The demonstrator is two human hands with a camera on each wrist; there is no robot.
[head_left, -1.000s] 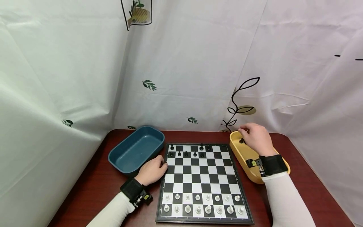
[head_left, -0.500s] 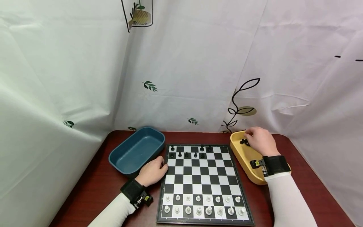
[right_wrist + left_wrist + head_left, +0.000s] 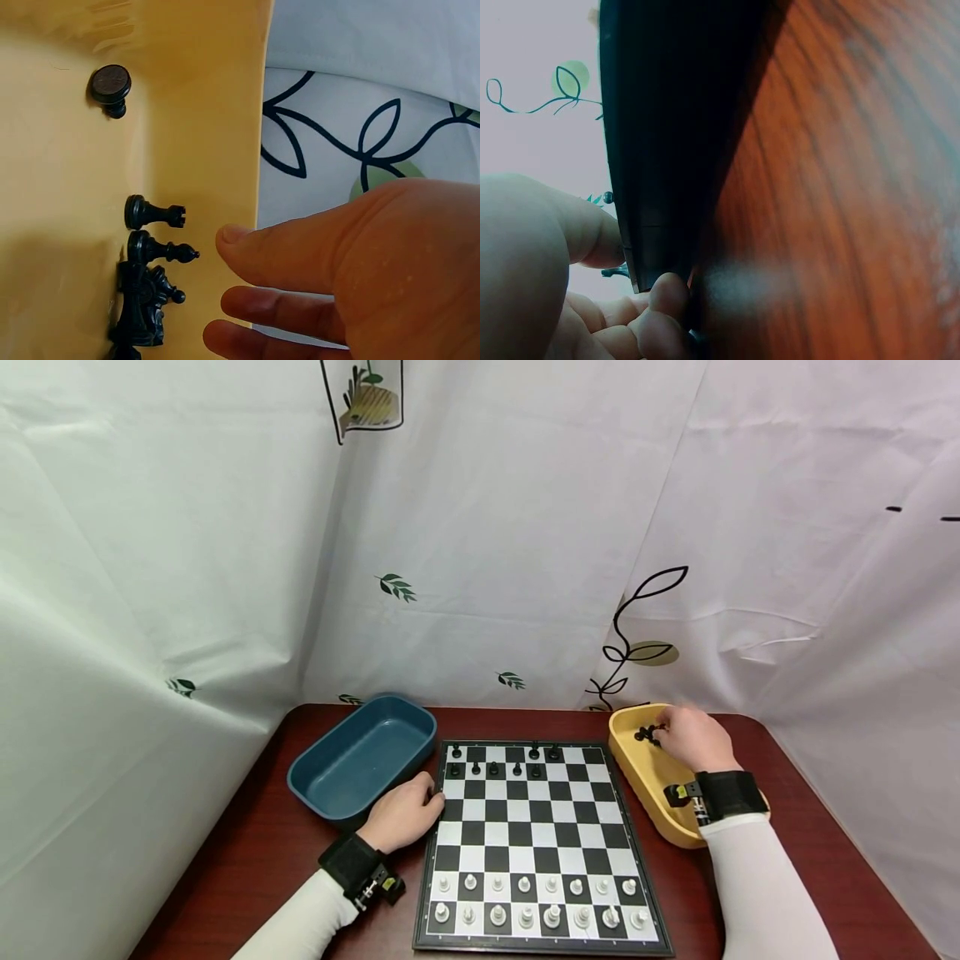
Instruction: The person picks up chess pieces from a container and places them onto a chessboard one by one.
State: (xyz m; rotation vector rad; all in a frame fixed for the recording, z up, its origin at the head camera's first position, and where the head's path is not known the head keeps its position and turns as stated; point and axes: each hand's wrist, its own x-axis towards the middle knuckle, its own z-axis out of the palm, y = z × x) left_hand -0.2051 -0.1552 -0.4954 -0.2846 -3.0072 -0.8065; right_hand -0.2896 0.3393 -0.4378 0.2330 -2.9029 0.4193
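A right hand [image 3: 360, 262], fingers spread and holding nothing, hovers just beside black chess pieces [image 3: 150, 277] lying in the yellow tray [image 3: 60, 187]; a careless pinch could scatter the crowded cluster.

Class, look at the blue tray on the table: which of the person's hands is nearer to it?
Left. The left hand rests at the chessboard's left edge, beside the blue tray; the right hand reaches into the yellow tray across the board.

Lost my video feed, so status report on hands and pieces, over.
Right hand open over black pieces in yellow tray. Left hand grips chessboard edge. Nothing in the way.
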